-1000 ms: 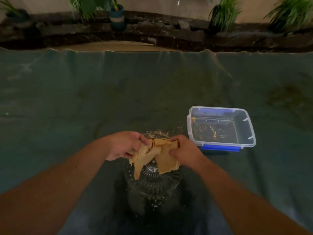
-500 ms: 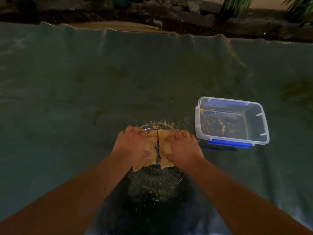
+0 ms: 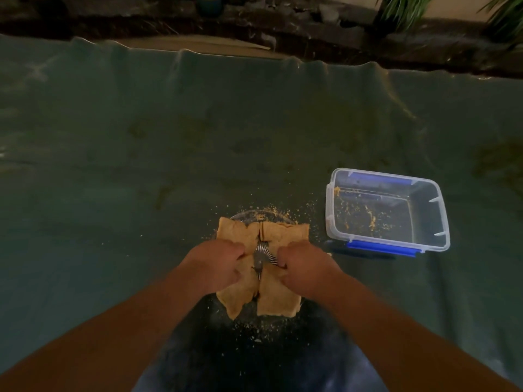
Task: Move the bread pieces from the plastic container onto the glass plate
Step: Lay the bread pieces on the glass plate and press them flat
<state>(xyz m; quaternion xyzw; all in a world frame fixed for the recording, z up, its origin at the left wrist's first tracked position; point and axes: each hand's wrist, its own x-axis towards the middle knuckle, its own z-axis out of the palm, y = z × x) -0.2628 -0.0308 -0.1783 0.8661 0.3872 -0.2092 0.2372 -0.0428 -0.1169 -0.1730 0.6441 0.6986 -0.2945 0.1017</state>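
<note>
Two flat tan bread pieces lie side by side on the glass plate (image 3: 256, 215), a left bread piece (image 3: 239, 234) and a right bread piece (image 3: 284, 232), with a narrow gap showing the plate's ribbed centre. My left hand (image 3: 216, 263) presses on the left piece with fingers curled onto it. On the right piece rests my right hand (image 3: 307, 265), fingers curled at its inner edge. The clear plastic container (image 3: 441, 219) with blue clips stands to the right and holds only crumbs.
Everything rests on a dark green cloth (image 3: 141, 165) covering the table. Crumbs (image 3: 283, 212) are scattered around the plate. Beyond the cloth's far edge are dark stones and potted plants (image 3: 402, 7).
The bread went from held tilted above the plate to lying flat on it. Both hands have slid back toward me along the pieces, uncovering their far halves.
</note>
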